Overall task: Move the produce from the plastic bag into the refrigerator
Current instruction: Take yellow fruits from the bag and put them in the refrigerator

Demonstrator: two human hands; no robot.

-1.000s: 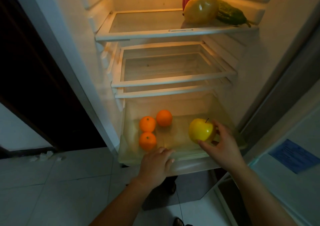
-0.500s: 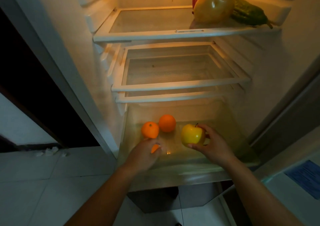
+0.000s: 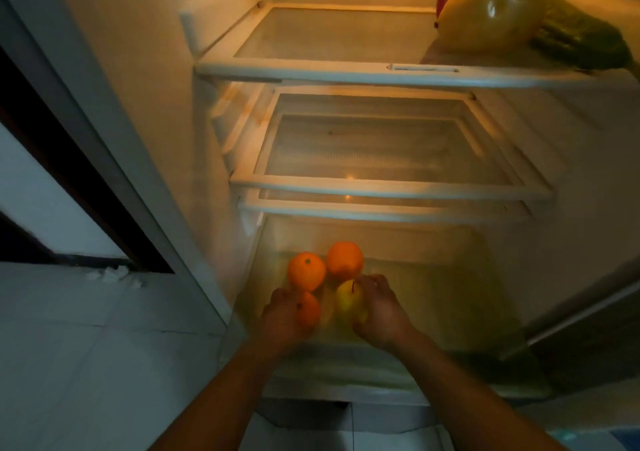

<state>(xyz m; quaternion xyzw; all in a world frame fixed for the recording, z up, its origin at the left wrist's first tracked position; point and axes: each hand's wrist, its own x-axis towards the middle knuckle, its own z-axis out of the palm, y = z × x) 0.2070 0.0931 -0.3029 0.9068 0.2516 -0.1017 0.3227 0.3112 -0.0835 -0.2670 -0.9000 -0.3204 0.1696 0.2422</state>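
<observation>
In the clear plastic crisper drawer point(image 3: 467, 277) of an open refrigerator point(image 3: 156, 70), the right hand point(image 3: 381, 312) grips a round yellow apple point(image 3: 348, 298). Just beside it, the left hand point(image 3: 282, 319) cups a round orange point(image 3: 309, 312). Two more oranges point(image 3: 306, 270) sit directly behind.

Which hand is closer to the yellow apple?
Right. The right hand holds the yellow apple; the left hand is just left of it, holding the front orange.
</observation>
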